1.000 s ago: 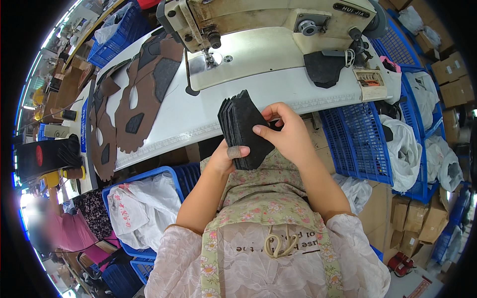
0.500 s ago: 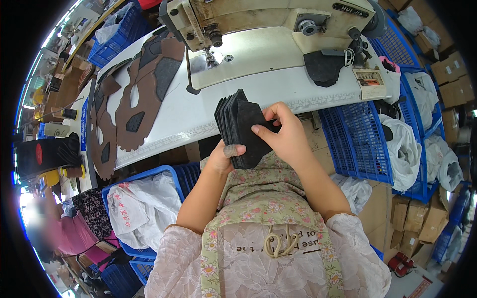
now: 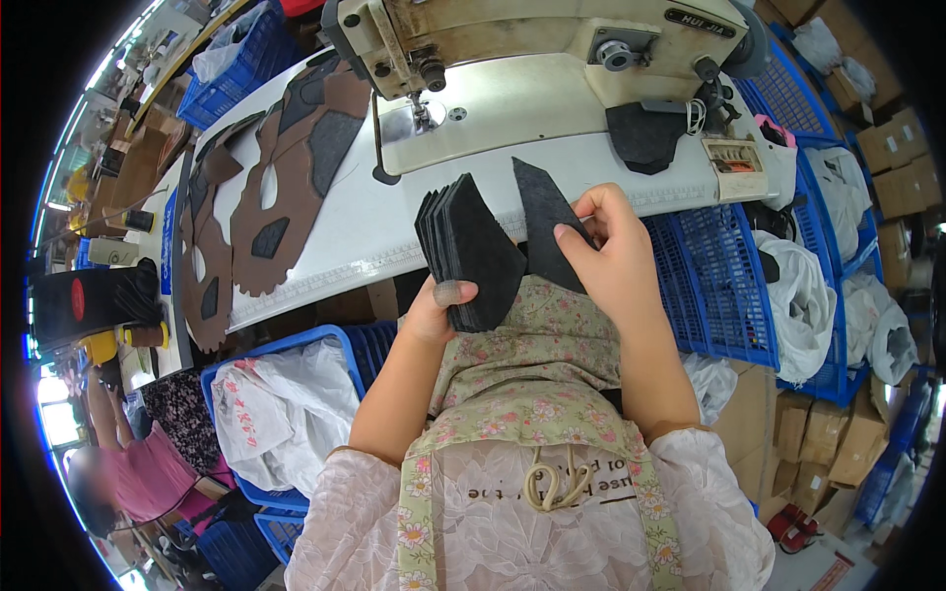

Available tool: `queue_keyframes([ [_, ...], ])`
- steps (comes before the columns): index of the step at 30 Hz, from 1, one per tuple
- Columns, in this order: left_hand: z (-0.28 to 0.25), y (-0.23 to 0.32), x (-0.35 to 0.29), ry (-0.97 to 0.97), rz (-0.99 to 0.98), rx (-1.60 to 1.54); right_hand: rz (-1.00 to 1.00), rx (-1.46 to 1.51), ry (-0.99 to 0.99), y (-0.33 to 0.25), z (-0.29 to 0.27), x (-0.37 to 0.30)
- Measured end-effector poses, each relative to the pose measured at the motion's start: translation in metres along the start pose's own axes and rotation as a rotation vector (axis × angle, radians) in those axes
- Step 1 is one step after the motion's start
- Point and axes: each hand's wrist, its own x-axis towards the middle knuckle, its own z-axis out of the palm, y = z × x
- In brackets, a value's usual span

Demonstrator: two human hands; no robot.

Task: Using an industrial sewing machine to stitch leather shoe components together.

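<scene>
Both forearms come up from the lower edge, elbows bent and out to the sides, hands raised in front of the flowery apron (image 3: pixel 532 389). Left hand (image 3: pixel 439 310) is curled around the lower left of a stack of black pieces (image 3: pixel 483 261), thumb laid across the front with a greyish wrap on it, and most of its other fingers hidden behind. Right hand (image 3: pixel 616 251) is half closed, pinching a single black piece (image 3: pixel 545 222) between thumb and fingers. There's a wedge of space between piece and stack up top, but lower down they come so close I can't tell if they touch.

Roomwise, both are up around the front edge of the white table (image 3: pixel 345 236), with a bare strip between them and the sewing machine (image 3: pixel 552 34). The brown cut-outs (image 3: pixel 301 192) lie well off to the left, a blue crate (image 3: pixel 345 347) sits by the left forearm, and a blue basket (image 3: pixel 708 295) is near the right wrist.

The black stuff looks flat and matte with angled corners. The stack's left side is fanned so several layer edges show, and the loose one tapers to a point at the top
</scene>
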Motion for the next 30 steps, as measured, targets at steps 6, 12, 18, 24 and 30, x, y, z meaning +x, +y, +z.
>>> queue_keyframes([
  [6,0.02,-0.004,0.008,0.012,0.034,0.269,-0.201,-0.283,-0.054,-0.013,0.026,-0.015],
  [12,0.017,-0.005,0.004,0.075,0.042,0.298,-0.312,-0.201,-0.063,-0.012,0.038,-0.02],
  [18,0.012,-0.007,-0.002,0.02,0.063,0.063,-0.522,-0.313,-0.006,-0.017,0.042,-0.026],
  [24,0.012,-0.005,-0.001,-0.037,0.087,0.016,-0.526,-0.207,-0.021,-0.013,0.05,-0.028],
  [30,-0.001,-0.006,0.002,-0.12,0.054,-0.09,-0.558,-0.209,-0.007,-0.007,0.052,-0.028],
])
